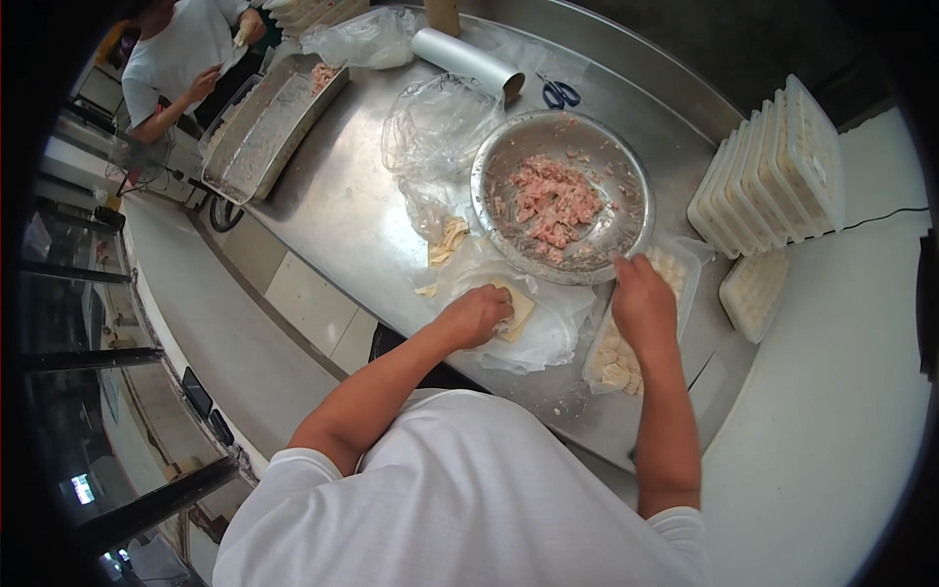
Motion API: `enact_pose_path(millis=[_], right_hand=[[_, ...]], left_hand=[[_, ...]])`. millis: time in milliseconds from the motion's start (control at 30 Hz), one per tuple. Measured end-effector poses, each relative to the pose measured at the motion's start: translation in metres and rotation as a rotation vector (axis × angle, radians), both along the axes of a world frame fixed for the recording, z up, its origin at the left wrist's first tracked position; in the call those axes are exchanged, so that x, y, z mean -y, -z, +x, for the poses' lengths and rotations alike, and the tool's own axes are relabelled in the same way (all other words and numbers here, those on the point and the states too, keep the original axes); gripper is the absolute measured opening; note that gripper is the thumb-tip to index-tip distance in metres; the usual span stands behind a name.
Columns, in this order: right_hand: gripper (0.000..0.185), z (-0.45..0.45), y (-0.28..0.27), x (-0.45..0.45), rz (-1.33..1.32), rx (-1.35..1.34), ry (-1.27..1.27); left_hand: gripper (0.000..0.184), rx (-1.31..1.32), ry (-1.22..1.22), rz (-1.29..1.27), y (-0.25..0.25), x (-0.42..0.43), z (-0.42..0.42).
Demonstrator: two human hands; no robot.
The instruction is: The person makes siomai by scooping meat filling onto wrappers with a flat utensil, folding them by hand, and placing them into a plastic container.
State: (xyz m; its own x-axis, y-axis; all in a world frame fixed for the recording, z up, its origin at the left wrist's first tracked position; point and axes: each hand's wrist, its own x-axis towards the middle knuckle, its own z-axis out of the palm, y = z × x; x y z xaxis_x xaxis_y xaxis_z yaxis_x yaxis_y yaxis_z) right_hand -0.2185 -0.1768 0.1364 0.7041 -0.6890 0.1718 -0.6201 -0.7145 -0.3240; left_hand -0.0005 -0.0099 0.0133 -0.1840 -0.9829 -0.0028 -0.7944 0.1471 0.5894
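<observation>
A round metal bowl (479,186) holds pink minced filling (556,201). Just below the bowl, my left hand (479,315) is closed at the edge of a stack of pale yellow wrappers (518,311), which lies on clear plastic sheeting (548,342). What its fingers pinch, if anything, is hidden. My right hand (644,298) is at the bowl's lower right rim, its fingers bent together over the tray side; whatever they grip is too small to make out. Under and beside it lies a plastic tray (599,367) of pale dumplings (616,362).
Stacked lidded trays (773,171) stand at the right, with another tray (753,293) below. Beyond the bowl are scissors (560,94), a foil-like roll (468,61) and plastic bags (440,122). A co-worker (181,59) stands at upper left near a long metal pan (279,127).
</observation>
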Motion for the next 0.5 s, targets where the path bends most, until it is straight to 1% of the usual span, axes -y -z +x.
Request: enact_pose_path(millis=[33, 67, 100, 133, 167, 200, 233, 300, 367, 400, 433, 467, 500], right_hand=[[0.021, 0.004, -0.003, 0.011, -0.116, -0.163, -0.035], [0.021, 0.01, -0.001, 0.017, -0.118, -0.165, -0.034], [0.018, 0.018, 0.004, 0.024, -0.151, -0.249, -0.081], [0.016, 0.023, 0.01, 0.029, -0.186, -0.333, -0.129], [0.016, 0.026, 0.017, 0.028, -0.193, -0.334, -0.133], [0.013, 0.028, 0.027, 0.024, -0.123, -0.363, -0.186], [0.013, 0.032, 0.027, 0.019, -0.055, -0.392, -0.241], [0.014, 0.032, 0.013, 0.016, -0.038, -0.379, -0.289], [0.015, 0.029, -0.007, 0.024, 0.047, -0.326, -0.245], [0.015, 0.027, -0.012, 0.031, 0.056, -0.259, -0.234], [0.015, 0.029, -0.013, 0.036, 0.061, -0.261, -0.231], [0.014, 0.031, -0.012, 0.041, 0.018, -0.332, -0.17], [0.014, 0.03, -0.01, 0.044, -0.022, -0.407, -0.107]], left_hand=[[0.027, -0.057, -0.009, 0.012, 0.001, -0.001, 0.001], [0.026, -0.115, -0.02, 0.025, 0.002, -0.002, 0.003], [0.026, -0.115, -0.021, 0.02, 0.003, -0.003, 0.005], [0.023, -0.184, -0.012, 0.024, 0.003, -0.003, 0.008], [0.021, -0.253, -0.004, 0.029, 0.003, -0.003, 0.011], [0.021, -0.255, -0.011, 0.022, 0.004, -0.004, 0.012], [0.021, -0.262, 0.006, 0.012, 0.006, -0.005, 0.014], [0.02, -0.273, 0.007, -0.001, 0.007, -0.006, 0.013], [0.019, -0.425, -0.182, 0.08, 0.007, -0.006, 0.011], [0.019, -0.428, -0.184, 0.083, 0.009, -0.008, 0.012], [0.021, -0.766, -0.355, 0.079, 0.012, -0.012, 0.014], [0.023, -1.103, -0.524, 0.078, 0.014, -0.015, 0.017], [0.023, -1.107, -0.518, 0.094, 0.019, -0.02, 0.024]])
